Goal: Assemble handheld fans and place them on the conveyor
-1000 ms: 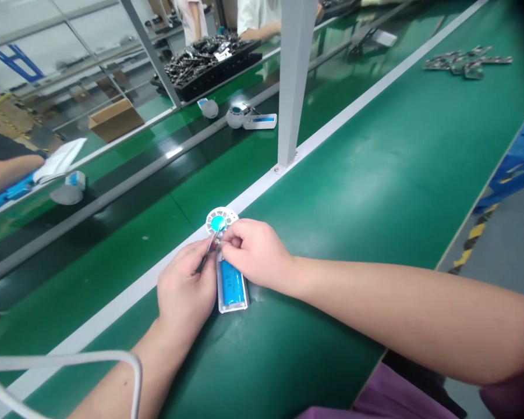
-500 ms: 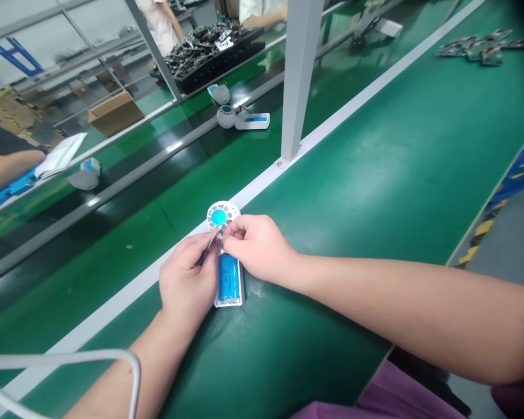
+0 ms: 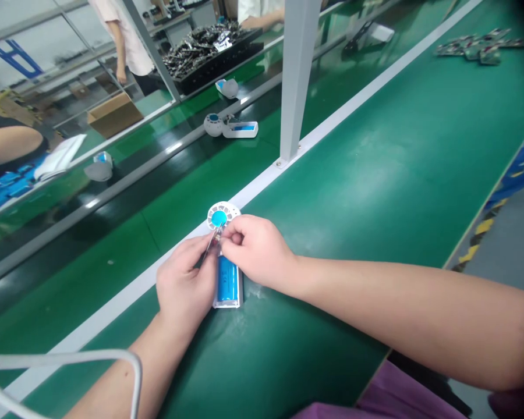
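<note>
A white device housing [image 3: 240, 279] lies on the green bench, with a round slotted head [image 3: 223, 208] bearing a light-blue disc [image 3: 219, 219] and a handle filled by a blue battery [image 3: 227, 280]. My left hand [image 3: 187, 276] is closed at the housing's left side, pinching a thin board [image 3: 208, 244] seen edge-on, probably a circuit board. From the right, my right hand [image 3: 257, 247] pinches at the neck between head and battery. What sits between its fingertips is too small and covered to make out.
A grey post [image 3: 299, 81] rises from the white rail behind the housing. Beyond it, a conveyor belt [image 3: 144, 233] carries similar white housings [image 3: 240, 129]. Circuit boards [image 3: 484, 46] lie in a heap at far right. A white cable-like loop [image 3: 135, 378] crosses the lower left. Co-workers [image 3: 131, 41] are across the belt.
My hands stay at the housing's neck with only slight finger shifts. On the belt, the nearer housings have moved left, while others beyond moved right. A co-worker behind has come further into view.
</note>
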Tool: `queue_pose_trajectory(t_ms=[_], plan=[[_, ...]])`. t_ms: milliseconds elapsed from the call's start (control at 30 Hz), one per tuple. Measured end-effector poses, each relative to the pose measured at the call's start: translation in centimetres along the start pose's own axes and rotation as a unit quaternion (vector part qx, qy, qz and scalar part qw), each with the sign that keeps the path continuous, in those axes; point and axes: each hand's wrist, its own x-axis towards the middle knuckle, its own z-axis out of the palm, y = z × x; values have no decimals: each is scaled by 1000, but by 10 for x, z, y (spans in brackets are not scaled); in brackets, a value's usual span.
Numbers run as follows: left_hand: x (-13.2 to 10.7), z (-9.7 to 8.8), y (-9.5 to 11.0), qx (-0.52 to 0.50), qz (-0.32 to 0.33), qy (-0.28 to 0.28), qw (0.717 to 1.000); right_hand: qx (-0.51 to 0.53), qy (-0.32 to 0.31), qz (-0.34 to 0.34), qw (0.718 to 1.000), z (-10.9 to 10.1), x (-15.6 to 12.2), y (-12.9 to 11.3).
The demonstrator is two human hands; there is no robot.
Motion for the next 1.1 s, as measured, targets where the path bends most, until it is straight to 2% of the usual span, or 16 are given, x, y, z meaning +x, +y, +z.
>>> queue_pose_trajectory(t_ms=[100,300,433,600,700,767,833,900,967,1033,1100], plan=[[0,-2,-1,-4,5,-1,1000,16,-11,-1,1000,-1,0,2],[2,-7,-5,-23,25,-46,998,30,-39,15,999,-1,2,3],[6,-7,-8,-59,38,-65,995,23,-40,17,999,-2,2,3],[6,-7,-18,-96,56,-64,992,3,-22,-13,1000,3,1,6],[5,0,-24,-133,5,-74,988,14,-4,-1,1000,11,1,10],[7,5,-28,-171,-73,-82,979,27,11,22,999,15,3,11],[14,7,-34,-220,-182,-74,955,47,15,29,998,16,5,12],[25,3,-44,-283,-299,-22,911,58,14,11,998,14,7,12],[40,-10,-59,-338,-390,80,853,52,9,-11,999,7,12,15],[53,-29,-77,-357,-420,201,810,28,-1,-26,999,0,23,21],[62,-48,-92,-339,-404,300,795,-33,-15,-33,999,-6,44,29]])
